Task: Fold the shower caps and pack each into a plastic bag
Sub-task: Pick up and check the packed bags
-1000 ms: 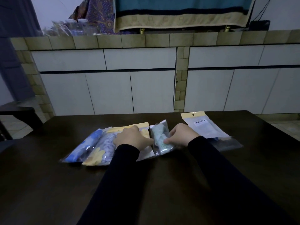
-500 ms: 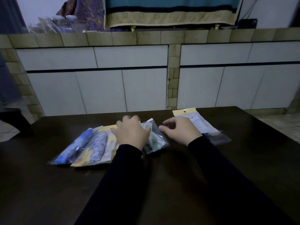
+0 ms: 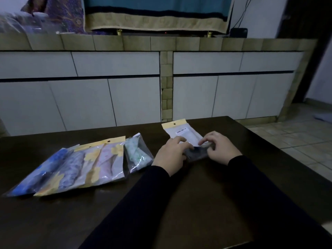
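On the dark table point(image 3: 206, 203) my left hand point(image 3: 170, 154) and my right hand point(image 3: 220, 147) both hold a dark, partly clear plastic bag point(image 3: 197, 153) between them, fingers curled over its ends. Just behind it lies a white plastic bag with a yellow header point(image 3: 181, 131). To the left rests a packed bag with a green-patterned shower cap point(image 3: 137, 153). Further left, overlapping packed bags lie in a row: one with a yellow-flowered cap point(image 3: 106, 162) and one with a blue cap point(image 3: 52, 168).
Beyond the table's far edge stands a tiled counter with white cabinet doors point(image 3: 125, 97). A teal and gold cloth point(image 3: 158, 15) hangs above it. Tiled floor point(image 3: 296, 137) shows at the right.
Both hands left the green-patterned bag and moved right to the dark bag in front of the white one. The camera view swung right.
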Demonstrator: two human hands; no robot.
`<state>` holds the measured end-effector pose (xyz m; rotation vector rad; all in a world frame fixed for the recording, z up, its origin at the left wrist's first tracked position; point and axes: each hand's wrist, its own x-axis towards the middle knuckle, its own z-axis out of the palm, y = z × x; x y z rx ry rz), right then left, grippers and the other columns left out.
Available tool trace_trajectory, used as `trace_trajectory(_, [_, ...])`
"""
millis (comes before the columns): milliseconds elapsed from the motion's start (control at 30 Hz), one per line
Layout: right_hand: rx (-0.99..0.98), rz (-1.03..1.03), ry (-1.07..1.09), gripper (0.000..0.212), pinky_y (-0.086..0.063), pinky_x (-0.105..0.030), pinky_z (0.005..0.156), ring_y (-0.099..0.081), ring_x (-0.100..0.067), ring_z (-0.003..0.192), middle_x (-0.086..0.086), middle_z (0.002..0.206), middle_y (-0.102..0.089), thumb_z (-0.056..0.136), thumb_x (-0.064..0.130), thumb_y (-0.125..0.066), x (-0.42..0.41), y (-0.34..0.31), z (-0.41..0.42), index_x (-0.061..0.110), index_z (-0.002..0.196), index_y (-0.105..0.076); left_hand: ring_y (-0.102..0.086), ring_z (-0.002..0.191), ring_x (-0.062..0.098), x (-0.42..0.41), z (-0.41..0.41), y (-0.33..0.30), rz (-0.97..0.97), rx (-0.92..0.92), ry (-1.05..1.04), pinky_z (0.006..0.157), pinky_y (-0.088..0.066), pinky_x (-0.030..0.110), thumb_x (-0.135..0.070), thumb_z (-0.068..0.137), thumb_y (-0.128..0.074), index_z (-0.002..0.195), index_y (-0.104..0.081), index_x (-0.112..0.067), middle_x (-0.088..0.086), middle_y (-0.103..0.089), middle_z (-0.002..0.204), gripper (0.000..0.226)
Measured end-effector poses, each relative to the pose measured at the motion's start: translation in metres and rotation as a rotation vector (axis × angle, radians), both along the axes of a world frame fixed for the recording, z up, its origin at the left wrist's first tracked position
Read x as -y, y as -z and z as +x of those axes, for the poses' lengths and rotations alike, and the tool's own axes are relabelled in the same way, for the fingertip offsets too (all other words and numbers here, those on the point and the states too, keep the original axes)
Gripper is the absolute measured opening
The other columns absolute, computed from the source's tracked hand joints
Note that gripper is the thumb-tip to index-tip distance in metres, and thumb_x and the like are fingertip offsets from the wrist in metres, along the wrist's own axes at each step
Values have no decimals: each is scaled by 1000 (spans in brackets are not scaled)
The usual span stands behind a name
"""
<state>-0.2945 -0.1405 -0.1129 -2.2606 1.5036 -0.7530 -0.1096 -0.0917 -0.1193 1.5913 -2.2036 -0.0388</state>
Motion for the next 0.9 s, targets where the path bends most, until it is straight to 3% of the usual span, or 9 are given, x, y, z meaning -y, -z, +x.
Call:
trace_trajectory(100, [26, 23, -40, 26, -45, -21, 86, -55, -9, 102, 12, 107, -55, 88, 9, -59, 3, 5, 0, 34, 91, -65, -50, 111, 11, 4, 0, 4, -36, -59, 12, 92, -44, 25, -26, 91, -61, 106, -66, -28, -6, -54, 124, 16])
trace_trajectory(167, [66, 22, -65, 11, -47, -23, 85, -55, -6, 100, 15, 106, -56, 84, 34, -69, 1, 4, 2, 33, 95, -67, -56, 96, 7, 3, 2, 6, -47, -231, -38, 83, -45, 21, -25, 93, -58, 100, -65, -24, -7, -62, 107, 10])
trace_trajectory(233, [56, 51, -124, 36, -44, -22, 84, -51, -1, 102, 20, 109, -53, 70, 49, -78, -2, 2, 1, 37, 102, -64, -58, 84, 5, 1, 6, 5, -71, -462, -110, 75, -44, 17, -24, 95, -56, 95, -62, -24, -7, -65, 95, 6])
trace_trajectory(300, [41, 55, -164, 50, -41, -20, 86, -48, 2, 104, 23, 113, -52, 64, 48, -82, -4, 0, 3, 39, 108, -61, -57, 81, 0, -1, 10, 4, -94, -632, -170, 68, -41, 11, -23, 95, -54, 93, -60, -24, -9, -64, 89, 6])
trace_trajectory(367, [104, -50, -170, 37, -44, -21, 90, -50, 2, 105, 22, 111, -56, 72, 38, -80, -2, 3, 7, 33, 107, -67, -55, 81, -6, -2, 12, 2, -101, -717, -202, 65, -42, 7, -23, 96, -54, 94, -59, -24, -12, -62, 88, 6])
trace_trajectory(467, [260, -129, -145, 13, -45, -16, 88, -57, 4, 98, 22, 98, -63, 84, 27, -70, -2, 6, 10, 28, 96, -73, -56, 82, -8, -5, 11, 1, -96, -752, -180, 66, -42, 4, -23, 95, -55, 93, -59, -27, -12, -62, 90, 6])
trace_trajectory(600, [367, -1, -61, 7, -41, -12, 72, -57, 2, 87, 19, 88, -63, 90, 29, -63, -3, 7, 12, 27, 93, -70, -57, 82, -1, -8, 7, 0, -83, -745, -187, 63, -43, 11, -25, 96, -53, 92, -56, -27, -10, -61, 89, 6])
trace_trajectory(733, [300, 117, 70, 23, -49, -24, 77, -61, -7, 85, 5, 91, -69, 86, 39, -68, 3, 12, 20, 17, 94, -72, -52, 75, 2, -2, 2, 6, 2, -708, -348, 58, -35, 12, -22, 96, -53, 94, -57, -21, -5, -58, 89, 5])
trace_trajectory(900, [294, 141, 214, 31, -56, -38, 79, -65, -13, 77, 3, 77, -70, 74, 45, -78, 9, 20, 26, 15, 75, -70, -52, 88, 10, 5, -2, 13, 74, -681, -508, 75, -37, 20, -19, 95, -52, 104, -63, -12, 3, -63, 106, 16])
